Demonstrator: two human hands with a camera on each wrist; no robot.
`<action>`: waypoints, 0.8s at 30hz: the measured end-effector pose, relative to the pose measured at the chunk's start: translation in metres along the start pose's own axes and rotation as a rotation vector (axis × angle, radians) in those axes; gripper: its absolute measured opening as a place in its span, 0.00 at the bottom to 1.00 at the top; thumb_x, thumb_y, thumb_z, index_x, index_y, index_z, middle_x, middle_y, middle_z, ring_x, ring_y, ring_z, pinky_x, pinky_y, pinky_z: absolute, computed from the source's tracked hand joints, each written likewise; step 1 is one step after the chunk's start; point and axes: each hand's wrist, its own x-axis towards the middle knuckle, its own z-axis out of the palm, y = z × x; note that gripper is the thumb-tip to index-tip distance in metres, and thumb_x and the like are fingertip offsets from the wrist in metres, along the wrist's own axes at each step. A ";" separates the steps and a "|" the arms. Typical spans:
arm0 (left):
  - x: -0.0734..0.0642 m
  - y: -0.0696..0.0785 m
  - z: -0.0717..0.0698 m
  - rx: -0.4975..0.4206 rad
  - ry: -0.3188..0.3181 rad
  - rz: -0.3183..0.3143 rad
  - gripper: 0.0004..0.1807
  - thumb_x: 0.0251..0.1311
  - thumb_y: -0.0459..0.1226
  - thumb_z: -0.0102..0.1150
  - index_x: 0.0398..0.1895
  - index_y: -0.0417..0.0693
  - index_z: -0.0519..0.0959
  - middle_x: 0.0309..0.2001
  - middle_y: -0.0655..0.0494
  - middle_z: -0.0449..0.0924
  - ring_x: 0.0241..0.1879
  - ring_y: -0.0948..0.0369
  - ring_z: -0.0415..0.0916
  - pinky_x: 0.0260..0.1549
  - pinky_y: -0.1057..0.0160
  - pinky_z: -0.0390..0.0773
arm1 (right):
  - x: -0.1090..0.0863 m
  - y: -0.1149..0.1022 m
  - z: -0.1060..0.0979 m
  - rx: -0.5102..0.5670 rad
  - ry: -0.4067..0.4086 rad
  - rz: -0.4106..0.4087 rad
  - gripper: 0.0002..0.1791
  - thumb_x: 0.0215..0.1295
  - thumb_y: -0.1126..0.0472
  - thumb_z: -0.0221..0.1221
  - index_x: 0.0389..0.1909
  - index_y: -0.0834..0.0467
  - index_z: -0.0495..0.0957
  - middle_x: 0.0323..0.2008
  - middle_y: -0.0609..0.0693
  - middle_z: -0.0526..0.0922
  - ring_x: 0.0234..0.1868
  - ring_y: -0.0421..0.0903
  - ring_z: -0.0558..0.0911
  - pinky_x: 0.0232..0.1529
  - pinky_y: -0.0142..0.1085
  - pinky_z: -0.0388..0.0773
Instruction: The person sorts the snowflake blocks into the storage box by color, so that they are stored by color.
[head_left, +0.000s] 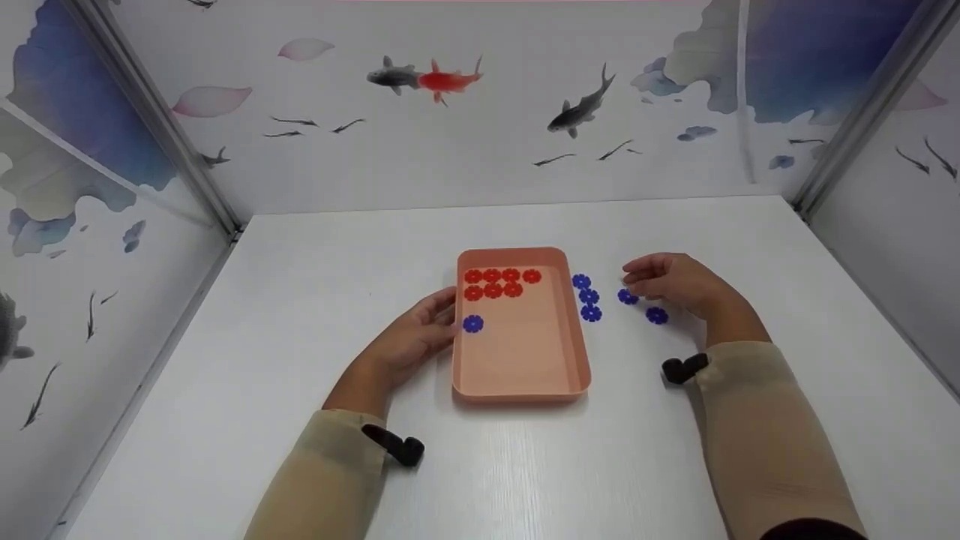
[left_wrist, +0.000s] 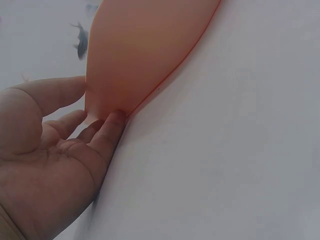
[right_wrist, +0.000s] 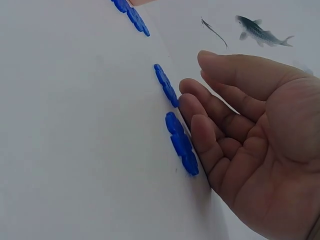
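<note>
A peach-coloured rectangular tray lies on the white table. Inside it, several red flower-shaped pieces form two rows near the far end, and one blue flower-shaped piece sits by the left wall. My left hand rests against the tray's left side; thumb and fingertips touch the tray's outer wall in the left wrist view. Over the table to the right, my right hand has loosely bent fingers with nothing between them. Its fingertips are beside two blue flower-shaped pieces on the table.
Three more blue pieces stand in a short column just outside the tray's right wall. White panels with painted fish enclose the table at the back and both sides. Black bands are on both sleeves at the wrists.
</note>
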 end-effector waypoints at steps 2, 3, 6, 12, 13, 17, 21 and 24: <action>0.000 0.000 0.000 0.005 -0.004 0.001 0.42 0.69 0.34 0.69 0.83 0.65 0.64 0.82 0.66 0.64 0.84 0.59 0.60 0.78 0.55 0.71 | -0.001 0.000 0.000 -0.018 -0.014 -0.012 0.27 0.70 0.55 0.70 0.69 0.48 0.78 0.66 0.52 0.83 0.64 0.50 0.81 0.69 0.43 0.79; 0.000 0.000 0.000 0.005 -0.004 0.001 0.42 0.69 0.34 0.69 0.83 0.65 0.63 0.82 0.66 0.64 0.84 0.60 0.60 0.78 0.55 0.71 | -0.002 0.000 0.001 -0.031 -0.017 -0.015 0.27 0.69 0.57 0.71 0.68 0.48 0.78 0.65 0.52 0.83 0.64 0.51 0.81 0.71 0.45 0.78; 0.001 0.000 -0.001 0.014 0.001 0.002 0.43 0.68 0.34 0.69 0.83 0.65 0.63 0.83 0.66 0.64 0.84 0.59 0.59 0.79 0.54 0.70 | -0.003 -0.003 0.003 -0.068 -0.015 -0.006 0.28 0.65 0.61 0.72 0.66 0.46 0.79 0.64 0.51 0.83 0.63 0.51 0.80 0.72 0.49 0.76; 0.000 0.000 0.000 0.010 0.007 -0.002 0.44 0.68 0.34 0.70 0.83 0.66 0.63 0.83 0.66 0.64 0.85 0.59 0.58 0.79 0.54 0.70 | -0.002 -0.007 0.008 -0.116 0.009 0.019 0.28 0.66 0.62 0.72 0.66 0.46 0.79 0.62 0.52 0.83 0.59 0.52 0.80 0.67 0.46 0.80; 0.000 0.000 0.000 0.009 0.007 -0.002 0.44 0.68 0.34 0.70 0.84 0.66 0.63 0.83 0.66 0.64 0.85 0.59 0.58 0.79 0.54 0.70 | -0.002 -0.008 0.009 -0.119 0.018 0.024 0.28 0.66 0.62 0.72 0.66 0.46 0.80 0.61 0.52 0.83 0.59 0.52 0.80 0.65 0.45 0.80; 0.000 0.001 0.000 0.009 0.008 -0.004 0.43 0.68 0.33 0.69 0.83 0.64 0.64 0.82 0.66 0.65 0.84 0.60 0.60 0.79 0.55 0.70 | -0.002 -0.008 0.010 -0.135 0.030 0.003 0.27 0.66 0.61 0.72 0.66 0.48 0.81 0.61 0.52 0.84 0.57 0.52 0.80 0.63 0.44 0.80; 0.000 0.001 0.000 0.011 0.011 -0.009 0.42 0.69 0.33 0.68 0.83 0.64 0.64 0.81 0.66 0.66 0.83 0.61 0.61 0.79 0.55 0.69 | -0.002 -0.009 0.010 -0.158 0.033 -0.011 0.27 0.67 0.61 0.71 0.67 0.49 0.81 0.62 0.54 0.84 0.57 0.53 0.79 0.65 0.47 0.80; 0.000 0.000 0.000 0.012 0.018 -0.011 0.42 0.69 0.33 0.69 0.83 0.65 0.64 0.81 0.67 0.66 0.83 0.61 0.61 0.79 0.54 0.69 | -0.002 -0.010 0.011 -0.173 0.045 0.003 0.27 0.68 0.59 0.71 0.68 0.48 0.80 0.61 0.54 0.83 0.58 0.54 0.79 0.68 0.50 0.80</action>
